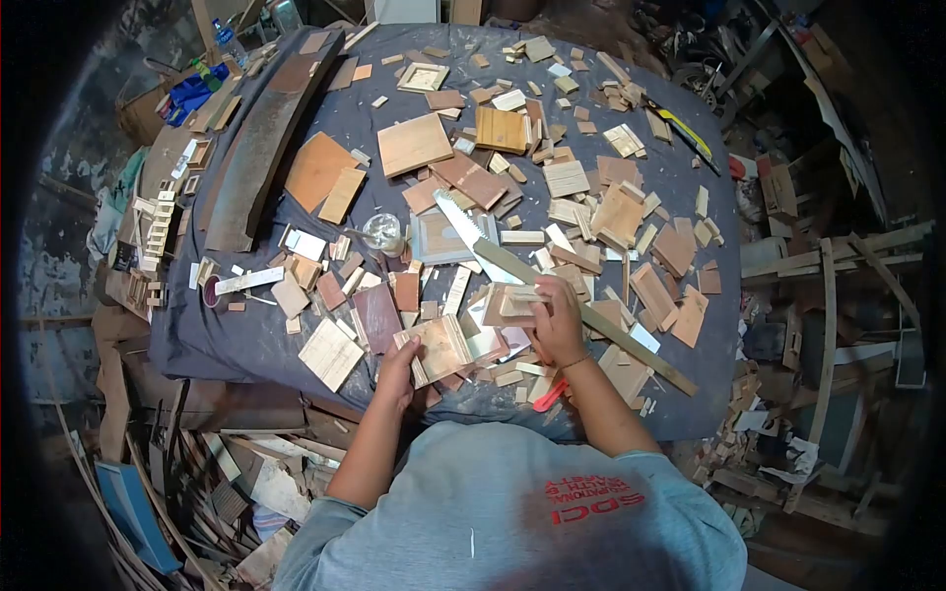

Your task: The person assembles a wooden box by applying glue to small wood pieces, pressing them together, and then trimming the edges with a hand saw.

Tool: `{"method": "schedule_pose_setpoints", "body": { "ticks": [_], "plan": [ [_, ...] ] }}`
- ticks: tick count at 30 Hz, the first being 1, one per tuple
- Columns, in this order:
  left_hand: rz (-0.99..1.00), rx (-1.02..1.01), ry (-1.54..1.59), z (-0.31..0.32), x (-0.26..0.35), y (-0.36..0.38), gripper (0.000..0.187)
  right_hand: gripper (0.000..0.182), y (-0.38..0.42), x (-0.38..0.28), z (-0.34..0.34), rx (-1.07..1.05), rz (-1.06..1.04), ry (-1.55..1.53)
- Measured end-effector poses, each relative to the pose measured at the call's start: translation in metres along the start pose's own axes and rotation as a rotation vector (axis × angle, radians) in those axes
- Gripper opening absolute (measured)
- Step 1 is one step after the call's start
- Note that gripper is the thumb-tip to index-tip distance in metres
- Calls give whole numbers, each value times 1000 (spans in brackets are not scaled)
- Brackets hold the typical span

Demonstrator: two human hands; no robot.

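Note:
My left hand (399, 372) grips a small wooden board with raised strips along its edges (439, 347), thumb on top. In my right hand (560, 323) is a small flat wooden piece with a block on it (510, 304), held by its right end. The two pieces are apart. Just beyond my right hand a long wooden strip (641, 353) lies slantwise across a hand saw; its toothed blade (457, 217) shows at the far end and its red handle (549, 396) below my wrist. A reddish-brown board (375, 317) lies beside the left-hand piece.
Wood offcuts cover much of the dark cloth (246, 340) on the table. A jar of whitish paste (383, 234) stands left of centre. A long curved plank (271, 138) runs along the left side. A yellow cutter (687, 135) lies at the far right. Scrap wood (227, 483) fills the floor.

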State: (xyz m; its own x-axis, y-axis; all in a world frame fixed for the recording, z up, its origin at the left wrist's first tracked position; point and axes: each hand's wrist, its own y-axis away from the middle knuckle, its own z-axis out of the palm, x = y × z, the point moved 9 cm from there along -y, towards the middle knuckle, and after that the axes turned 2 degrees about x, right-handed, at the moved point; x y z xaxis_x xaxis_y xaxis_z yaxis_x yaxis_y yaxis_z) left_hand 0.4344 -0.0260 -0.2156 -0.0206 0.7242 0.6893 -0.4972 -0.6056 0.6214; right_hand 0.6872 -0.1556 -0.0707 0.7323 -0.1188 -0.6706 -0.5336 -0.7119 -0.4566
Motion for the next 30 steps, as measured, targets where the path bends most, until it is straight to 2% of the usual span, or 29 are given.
{"method": "schedule_pose_setpoints", "body": {
  "ticks": [1, 3, 4, 7, 10, 12, 13, 15, 16, 18, 19, 21, 22, 23, 24, 25, 27, 28, 30],
  "plan": [
    [8, -5, 0, -1, -1, 0, 34, 23, 2, -10, -1, 6, -7, 1],
    [48, 26, -70, -5, -4, -4, 35, 28, 9, -33, -10, 78, -51, -223],
    [52, 22, -69, -5, -5, -5, 35, 31, 13, -41, -9, 31, -47, -235],
    [86, 38, -128, -9, -2, -9, 35, 28, 22, -60, -13, 60, -47, -400],
    [95, 16, -201, -17, -1, -13, 46, 25, 31, -74, -17, 76, -43, -454],
    [477, 276, -545, -32, 32, -1, 65, 25, 37, -80, -21, 98, -40, -483],
    [482, 269, -547, -22, 43, 13, 65, 23, 40, -82, -23, 99, 4, -455],
    [961, 337, -1065, 38, 110, 93, 81, 21, 49, -89, -24, 102, 48, -426],
    [961, 339, -1065, 47, 118, 107, 81, 20, 54, -89, -23, 119, 107, -461],
    [634, -371, -772, 95, 91, 119, 84, 19, 59, -92, -19, 123, 165, -505],
    [713, -512, -829, 124, 97, 143, 83, 19, 59, -100, -16, 92, 137, -454],
    [486, -585, -376, 136, 71, 143, 66, 20, 57, -115, -16, 56, 105, -410],
    [492, -583, -378, 136, 75, 142, 66, 21, 50, -127, -21, 23, 54, -305],
    [668, -546, -534, 141, 90, 142, 62, 23, 43, -137, -25, -3, 3, -196],
    [843, -508, -687, 148, 101, 146, 60, 35, 40, -148, -38, 116, -73, -64],
    [844, -521, -686, 151, 102, 149, 60, 35, 38, -149, -42, 124, -71, -55],
    [812, -501, -590, 152, 104, 155, 42, 46, 36, -154, -45, 106, -123, -150],
    [941, -526, -632, 160, 106, 165, 46, 55, 34, -152, -39, 119, -84, -223],
    [979, -508, -637, 168, 95, 172, 48, 54, 36, -140, -35, 171, -22, -290]
  ]
}}
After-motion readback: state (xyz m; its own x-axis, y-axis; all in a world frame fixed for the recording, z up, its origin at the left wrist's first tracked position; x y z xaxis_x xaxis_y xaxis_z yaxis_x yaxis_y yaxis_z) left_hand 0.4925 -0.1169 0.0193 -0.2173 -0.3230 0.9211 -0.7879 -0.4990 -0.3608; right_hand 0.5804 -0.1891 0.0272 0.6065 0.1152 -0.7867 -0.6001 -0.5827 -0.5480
